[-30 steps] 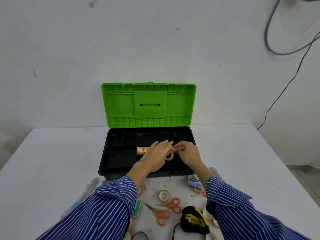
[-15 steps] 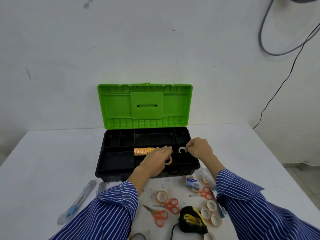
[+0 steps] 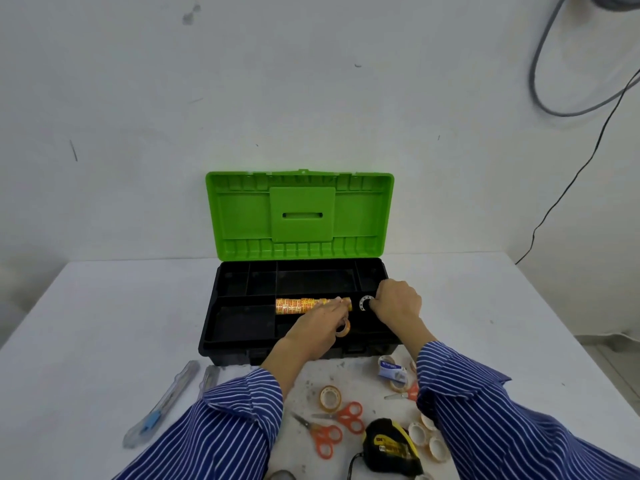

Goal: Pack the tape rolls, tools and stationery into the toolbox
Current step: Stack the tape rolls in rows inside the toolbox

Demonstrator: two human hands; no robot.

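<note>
The black toolbox (image 3: 239,344) stands open with its green lid (image 3: 300,214) upright. A row of orange-printed tape rolls (image 3: 299,304) lies in its middle compartment. My left hand (image 3: 320,323) is over the tray's front and holds a small clear tape roll (image 3: 343,328); its fingertips touch the end of the row. My right hand (image 3: 396,303) pinches a small white-cored tape roll (image 3: 364,303) at the tray's right end. On the table in front lie a loose tape roll (image 3: 330,398), two orange scissors (image 3: 337,429) and a black-and-yellow tape measure (image 3: 389,445).
Two clear pens or cutters (image 3: 162,407) lie at the left front of the white table (image 3: 97,327). More small tape rolls (image 3: 424,438), a blue-and-white packet (image 3: 391,368) and a third scissors (image 3: 403,394) sit by my right sleeve. A wall stands close behind the box.
My right hand moved right from beside my left hand to the tray's right end, carrying the white-cored roll. My left hand stayed over the row with its clear roll.
</note>
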